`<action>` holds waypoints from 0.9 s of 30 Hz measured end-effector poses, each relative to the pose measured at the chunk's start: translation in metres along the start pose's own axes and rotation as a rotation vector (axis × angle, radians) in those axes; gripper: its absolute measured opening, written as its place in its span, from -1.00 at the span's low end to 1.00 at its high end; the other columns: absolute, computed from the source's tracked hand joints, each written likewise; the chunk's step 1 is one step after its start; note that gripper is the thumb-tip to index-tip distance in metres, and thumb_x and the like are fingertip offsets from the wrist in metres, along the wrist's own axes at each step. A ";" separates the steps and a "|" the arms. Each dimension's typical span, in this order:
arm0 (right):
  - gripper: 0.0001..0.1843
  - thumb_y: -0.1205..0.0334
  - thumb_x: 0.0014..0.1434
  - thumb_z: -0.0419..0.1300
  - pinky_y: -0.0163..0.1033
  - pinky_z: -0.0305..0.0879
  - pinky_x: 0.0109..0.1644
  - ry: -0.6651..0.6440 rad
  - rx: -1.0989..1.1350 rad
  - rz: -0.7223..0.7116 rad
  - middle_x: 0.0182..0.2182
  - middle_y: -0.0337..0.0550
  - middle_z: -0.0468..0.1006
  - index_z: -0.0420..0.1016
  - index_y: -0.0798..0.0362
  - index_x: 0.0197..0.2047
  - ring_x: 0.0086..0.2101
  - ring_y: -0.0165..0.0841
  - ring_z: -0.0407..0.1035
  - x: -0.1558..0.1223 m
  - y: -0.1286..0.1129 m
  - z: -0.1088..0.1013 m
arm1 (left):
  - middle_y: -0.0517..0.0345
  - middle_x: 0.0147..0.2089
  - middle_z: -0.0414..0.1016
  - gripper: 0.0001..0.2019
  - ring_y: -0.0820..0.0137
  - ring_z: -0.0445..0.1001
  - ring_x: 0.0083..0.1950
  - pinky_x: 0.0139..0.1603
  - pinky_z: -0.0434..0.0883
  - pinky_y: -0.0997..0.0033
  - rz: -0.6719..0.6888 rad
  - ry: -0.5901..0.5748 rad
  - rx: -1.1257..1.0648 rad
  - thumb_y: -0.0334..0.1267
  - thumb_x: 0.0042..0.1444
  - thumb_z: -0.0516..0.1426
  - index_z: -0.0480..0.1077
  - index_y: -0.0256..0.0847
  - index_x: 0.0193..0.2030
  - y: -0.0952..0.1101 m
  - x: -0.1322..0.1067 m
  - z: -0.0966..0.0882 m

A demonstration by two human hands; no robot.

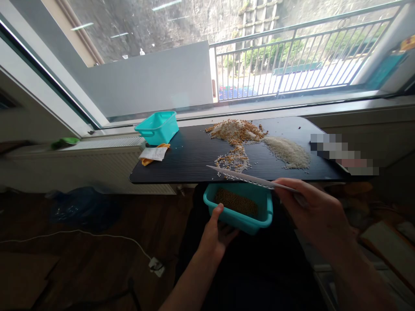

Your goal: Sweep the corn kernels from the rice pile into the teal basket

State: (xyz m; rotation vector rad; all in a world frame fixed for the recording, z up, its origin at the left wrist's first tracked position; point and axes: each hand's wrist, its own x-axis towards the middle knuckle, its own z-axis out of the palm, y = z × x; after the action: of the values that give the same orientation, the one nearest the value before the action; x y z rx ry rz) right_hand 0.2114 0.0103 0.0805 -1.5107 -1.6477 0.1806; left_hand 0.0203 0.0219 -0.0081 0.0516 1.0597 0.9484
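Observation:
My left hand (218, 231) is closed on the near left rim of a turquoise plastic basket (240, 222), with the thumb over the rim. A layer of brown grains (236, 202) lies inside it, below the table's near edge. My right hand (313, 205) grips a thin, pale, pointed strip (248, 178), which extends left over the basket along the table edge. White marks or grains run along its lower side. Just beyond its tip lies a scatter of mixed grains (235, 160), trailing from a larger yellow-brown and white heap (236, 130). White rice (288, 152) is piled to the right.
The dark table (191, 160) stands against the window. A second turquoise basket (158, 128) and a yellow cloth with white paper (154, 153) sit on its left. A blurred-out object (340, 153) lies at its right end. A cable with a power strip (157, 266) crosses the floor.

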 end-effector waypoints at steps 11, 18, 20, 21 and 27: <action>-0.82 0.10 0.19 0.17 -0.25 0.41 -0.28 0.022 0.032 -0.101 -0.36 -0.23 0.63 0.56 -0.07 -0.21 -0.40 -0.31 0.51 0.000 -0.003 -0.002 | -0.16 0.08 0.46 -0.53 0.13 0.52 -0.05 -0.15 0.53 0.21 0.008 0.023 0.008 -0.03 0.14 0.16 0.33 -0.25 0.12 0.000 0.000 0.001; -0.76 0.05 0.18 0.17 -0.18 0.42 -0.32 0.169 -0.099 -0.006 -0.38 -0.14 0.63 0.57 -0.04 -0.19 -0.42 -0.23 0.52 -0.001 0.006 -0.013 | -0.15 0.06 0.47 -0.54 0.10 0.53 -0.04 -0.07 0.51 0.11 -0.004 0.000 -0.016 -0.05 0.14 0.17 0.32 -0.23 0.13 -0.002 -0.003 0.003; -0.75 0.05 0.18 0.16 -0.16 0.41 -0.32 0.185 -0.134 0.001 -0.39 -0.13 0.63 0.58 -0.03 -0.19 -0.42 -0.22 0.51 0.001 0.008 -0.014 | -0.16 0.04 0.48 -0.53 0.09 0.53 -0.04 -0.05 0.51 0.09 -0.011 -0.007 -0.011 -0.05 0.15 0.17 0.32 -0.24 0.13 -0.003 -0.004 0.004; -0.75 0.04 0.18 0.15 -0.16 0.41 -0.30 0.178 -0.138 0.008 -0.39 -0.12 0.63 0.57 -0.03 -0.19 -0.41 -0.21 0.52 0.001 0.009 -0.013 | -0.16 0.03 0.48 -0.53 0.09 0.53 -0.04 -0.04 0.50 0.09 -0.014 -0.009 -0.006 -0.05 0.15 0.17 0.32 -0.25 0.13 -0.004 -0.005 0.004; -0.74 0.02 0.17 0.16 -0.20 0.38 -0.29 0.121 -0.086 0.050 -0.38 -0.18 0.62 0.56 -0.05 -0.18 -0.39 -0.24 0.52 0.002 0.011 -0.011 | -0.16 0.04 0.48 -0.52 0.09 0.53 -0.03 0.00 0.49 0.06 -0.018 -0.009 -0.004 -0.05 0.14 0.17 0.31 -0.25 0.14 -0.005 -0.004 0.003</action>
State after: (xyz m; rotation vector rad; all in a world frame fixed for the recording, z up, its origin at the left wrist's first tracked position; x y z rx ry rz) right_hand 0.2269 0.0100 0.0807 -1.5967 -1.5400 0.0440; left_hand 0.0248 0.0172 -0.0062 0.0431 1.0488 0.9330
